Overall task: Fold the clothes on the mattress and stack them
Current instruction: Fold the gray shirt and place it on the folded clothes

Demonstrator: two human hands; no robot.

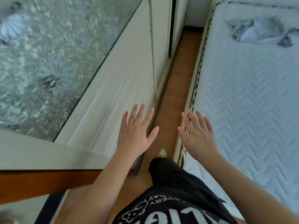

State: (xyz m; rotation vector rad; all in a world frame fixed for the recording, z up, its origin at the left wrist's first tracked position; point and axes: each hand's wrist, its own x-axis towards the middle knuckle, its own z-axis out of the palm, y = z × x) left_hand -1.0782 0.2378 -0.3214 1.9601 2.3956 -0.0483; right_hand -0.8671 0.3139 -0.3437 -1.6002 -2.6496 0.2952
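Head view: both hands, left hand [135,135] and right hand [198,136], spread empty fingers beside quilted mattress [252,97] bearing crumpled clothes [262,32].

A narrow strip of brown wooden floor [174,88] runs ahead between a white sliding-door wardrobe with a frosted floral glass panel [113,88] on the left and a white quilted mattress [252,97] on the right. A crumpled pale grey-blue pile of clothes [262,32] lies on the mattress at its far end. Nearer the viewer, the left hand [135,135] is held out before the wardrobe and the right hand [197,136] over the mattress's near edge, well apart from the clothes.

Single head view; looks steeply down, forward along floor [176,88] beside mattress [252,97]
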